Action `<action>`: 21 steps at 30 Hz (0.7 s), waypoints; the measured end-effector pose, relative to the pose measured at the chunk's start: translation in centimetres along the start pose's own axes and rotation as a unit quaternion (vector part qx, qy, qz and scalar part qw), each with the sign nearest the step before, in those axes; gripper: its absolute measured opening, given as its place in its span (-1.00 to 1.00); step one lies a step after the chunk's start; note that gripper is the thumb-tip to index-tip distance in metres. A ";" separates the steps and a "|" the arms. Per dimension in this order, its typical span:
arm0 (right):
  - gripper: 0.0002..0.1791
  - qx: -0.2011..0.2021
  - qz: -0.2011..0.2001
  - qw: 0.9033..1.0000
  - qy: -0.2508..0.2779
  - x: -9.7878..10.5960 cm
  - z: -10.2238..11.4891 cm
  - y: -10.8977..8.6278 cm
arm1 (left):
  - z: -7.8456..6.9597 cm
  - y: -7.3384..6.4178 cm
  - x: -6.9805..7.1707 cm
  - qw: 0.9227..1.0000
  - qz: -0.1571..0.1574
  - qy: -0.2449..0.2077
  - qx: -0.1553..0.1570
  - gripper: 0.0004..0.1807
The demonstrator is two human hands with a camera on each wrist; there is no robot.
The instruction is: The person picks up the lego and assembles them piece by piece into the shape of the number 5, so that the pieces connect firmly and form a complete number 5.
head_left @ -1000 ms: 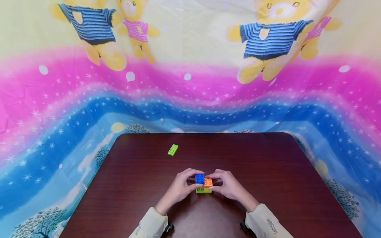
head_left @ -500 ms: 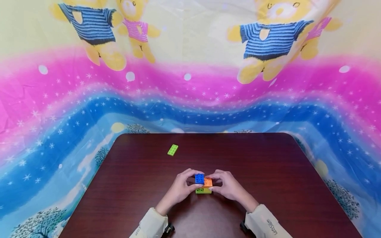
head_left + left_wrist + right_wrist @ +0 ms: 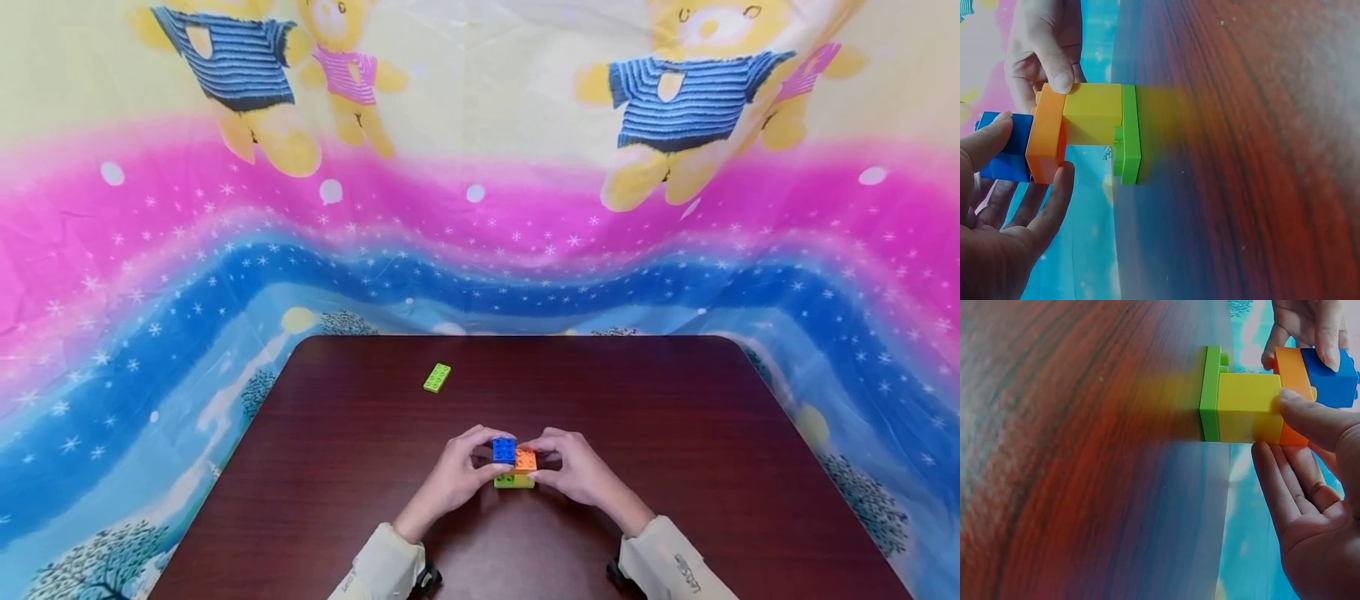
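A small stack of toy building bricks stands on the table before me. At its bottom is a green plate, its studs showing on the left side. A yellow brick sits on the plate's right half, and an orange brick lies across the top, overhanging to the left. Above that overhang is a blue brick. My left hand pinches the blue brick between thumb and fingers, one fingertip near the orange underside. My right hand pinches the orange brick's right end, its thumb at the seam with the yellow one.
Another green plate lies studs up toward the back left of the dark wooden table. A curtain printed with bears hangs behind and around the table.
The whole head view shifts very slightly. Both hands keep their hold on the bricks, and the stack stays as it was.
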State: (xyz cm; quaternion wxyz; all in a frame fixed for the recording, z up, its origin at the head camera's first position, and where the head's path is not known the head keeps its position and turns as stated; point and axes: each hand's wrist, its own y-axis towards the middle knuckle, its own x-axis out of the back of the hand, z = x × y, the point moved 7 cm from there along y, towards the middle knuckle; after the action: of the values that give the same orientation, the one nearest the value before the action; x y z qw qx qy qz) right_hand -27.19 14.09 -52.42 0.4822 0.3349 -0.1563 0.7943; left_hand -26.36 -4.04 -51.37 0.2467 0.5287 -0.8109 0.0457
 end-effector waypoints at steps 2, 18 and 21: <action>-0.55 0.000 0.000 1.000 0.000 0.0 -0.1 0.0 | 0.0 0.0 -0.1 1.000 -0.002 -0.001 -0.002 -0.59; -0.53 -0.001 0.000 1.000 0.004 -0.1 0.0 -0.2 | 0.2 -0.1 -0.2 1.000 -0.014 -0.011 -0.013 -0.60; -0.52 0.000 0.000 1.000 0.006 0.0 0.0 -0.1 | 0.1 0.0 -0.2 1.000 -0.010 -0.005 -0.020 -0.59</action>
State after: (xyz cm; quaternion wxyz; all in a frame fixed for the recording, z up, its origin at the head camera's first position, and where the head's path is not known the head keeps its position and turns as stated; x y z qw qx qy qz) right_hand -27.05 14.14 -52.45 0.4829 0.3304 -0.1537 0.7963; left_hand -26.30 -3.96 -51.49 0.2539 0.5320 -0.8074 0.0244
